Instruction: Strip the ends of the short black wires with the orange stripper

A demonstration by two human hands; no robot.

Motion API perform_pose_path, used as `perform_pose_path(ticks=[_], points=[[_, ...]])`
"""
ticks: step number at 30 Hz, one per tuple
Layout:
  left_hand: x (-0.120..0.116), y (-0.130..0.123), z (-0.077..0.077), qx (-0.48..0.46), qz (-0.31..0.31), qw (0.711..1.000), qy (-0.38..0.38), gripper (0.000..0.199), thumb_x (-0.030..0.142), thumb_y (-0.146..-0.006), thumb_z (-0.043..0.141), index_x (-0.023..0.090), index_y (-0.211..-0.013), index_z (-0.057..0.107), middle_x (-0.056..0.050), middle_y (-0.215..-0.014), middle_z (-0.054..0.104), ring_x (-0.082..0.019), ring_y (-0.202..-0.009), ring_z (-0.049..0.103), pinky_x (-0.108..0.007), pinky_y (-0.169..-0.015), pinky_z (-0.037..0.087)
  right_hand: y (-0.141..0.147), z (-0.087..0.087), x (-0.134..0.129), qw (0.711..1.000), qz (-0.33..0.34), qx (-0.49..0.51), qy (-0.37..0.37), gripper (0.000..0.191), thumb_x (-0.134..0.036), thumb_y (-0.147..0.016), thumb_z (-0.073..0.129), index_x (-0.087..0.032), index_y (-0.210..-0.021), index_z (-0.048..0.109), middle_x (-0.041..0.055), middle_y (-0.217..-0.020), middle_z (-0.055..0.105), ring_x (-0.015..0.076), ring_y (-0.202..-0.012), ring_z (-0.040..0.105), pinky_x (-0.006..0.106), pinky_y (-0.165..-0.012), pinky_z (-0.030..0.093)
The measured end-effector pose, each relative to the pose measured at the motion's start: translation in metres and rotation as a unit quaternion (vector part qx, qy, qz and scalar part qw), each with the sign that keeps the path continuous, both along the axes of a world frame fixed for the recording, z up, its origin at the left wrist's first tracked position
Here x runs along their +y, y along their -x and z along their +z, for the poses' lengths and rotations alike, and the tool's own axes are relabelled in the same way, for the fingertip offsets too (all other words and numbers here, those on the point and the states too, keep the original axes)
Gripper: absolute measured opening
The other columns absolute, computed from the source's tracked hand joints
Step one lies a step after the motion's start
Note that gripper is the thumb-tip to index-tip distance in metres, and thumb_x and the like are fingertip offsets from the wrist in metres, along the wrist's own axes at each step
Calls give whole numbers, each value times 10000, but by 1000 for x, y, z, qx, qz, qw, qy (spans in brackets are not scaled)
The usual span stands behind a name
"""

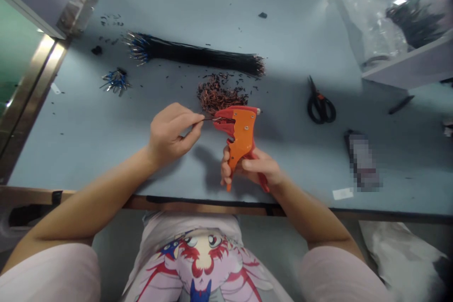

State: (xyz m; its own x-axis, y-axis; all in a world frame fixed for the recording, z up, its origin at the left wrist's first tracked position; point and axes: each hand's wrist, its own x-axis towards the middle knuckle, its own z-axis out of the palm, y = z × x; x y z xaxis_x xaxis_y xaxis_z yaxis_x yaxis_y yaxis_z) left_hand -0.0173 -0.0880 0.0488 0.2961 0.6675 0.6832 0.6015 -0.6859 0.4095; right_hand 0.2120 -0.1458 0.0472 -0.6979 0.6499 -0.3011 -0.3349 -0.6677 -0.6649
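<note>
Remote view, single head camera. I have both hands over the pale blue tabletop (293, 42), near its front edge. Left hand (173, 132): thumb and forefinger pinched on a thin dark wire (208, 119). Right hand (264, 167): wrapped round the handles of an orange-and-red wire stripper (243, 130), which I hold tilted slightly, head uppermost, red jaws pointing left toward the left hand. The wire runs from the left fingertips to the mouth of these jaws; whether they bite on it I cannot tell.

Just beyond the tool head I note a loose heap of coppery and dark scraps (215, 94), partly hidden behind the jaws. Farther back lies a long bundle of black wires (205, 55), roughly crosswise: blue and silvery ends on the left, coppery tips on the right. A small cluster of blue and silvery pieces (116, 81) sits near its left end, well apart from the left hand.

Right side of the tabletop: black-handled scissors (321, 107), points away from me; a dark, pixelated object (363, 160); a white slip (343, 194) near the front edge. Clear plastic (380, 23) lies at the far right.
</note>
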Motion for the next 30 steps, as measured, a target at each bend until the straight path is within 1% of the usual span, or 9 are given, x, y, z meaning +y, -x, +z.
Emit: perform_pose_path(ticks=[3,5,9,13,16,19,26,30], points=[[0,2,-1,1,-36,999,-22,100,192,-845,562,213,-880,653,-26,-748,688,-138,-687,615,-283,-650,490,1,1,-2,1000,3,-6,-17,382,-359,-775,716,-118,-1031,567,73,-846,660,201,-732,657,434,-747,545],[-1,3,0,6,-44,999,-30,104,182,-845,565,219,-892,650,-20,-748,686,-135,-688,615,-283,-653,492,1,2,-3,1000,5,-4,-25,379,-353,-775,717,-117,-1031,566,72,-846,660,201,-730,661,432,-740,549],[-1,4,2,18,-29,999,-34,97,186,-851,563,223,-867,650,-14,-726,681,-134,-674,615,-283,-638,507,1,1,-3,1000,4,3,-24,376,-345,-778,715,-113,-1034,566,72,-846,661,200,-730,666,429,-736,554],[-2,4,2,2,-42,997,-58,108,159,-834,584,233,-886,642,-10,-745,696,-135,-695,633,-282,-657,523,1,1,-3,1000,-1,4,-21,370,-332,-775,719,-108,-1030,573,72,-842,662,195,-726,665,430,-742,554],[-2,4,3,16,-29,999,-43,91,178,-851,570,236,-867,638,-3,-733,693,-131,-685,636,-282,-652,526,2,2,-3,1000,-3,0,-18,371,-333,-770,726,-113,-1027,573,67,-839,662,191,-722,661,424,-737,557],[-3,4,4,11,-33,998,-54,91,166,-845,580,235,-867,636,0,-735,697,-129,-691,644,-277,-656,528,2,2,-3,1000,-2,1,-15,376,-333,-767,729,-111,-1028,577,69,-840,665,194,-722,664,425,-738,557],[-2,4,2,-6,-33,997,-66,90,163,-831,602,232,-879,635,5,-756,701,-125,-713,651,-266,-678,520,2,0,-3,1000,1,9,-16,362,-319,-773,720,-110,-1032,576,70,-848,664,198,-732,665,427,-744,551],[-1,3,1,-5,-29,997,-78,73,159,-829,604,218,-859,633,7,-749,699,-119,-699,652,-256,-666,525,2,0,-4,1000,3,4,-16,369,-323,-776,719,-108,-1036,571,71,-849,661,199,-732,663,430,-747,549]])
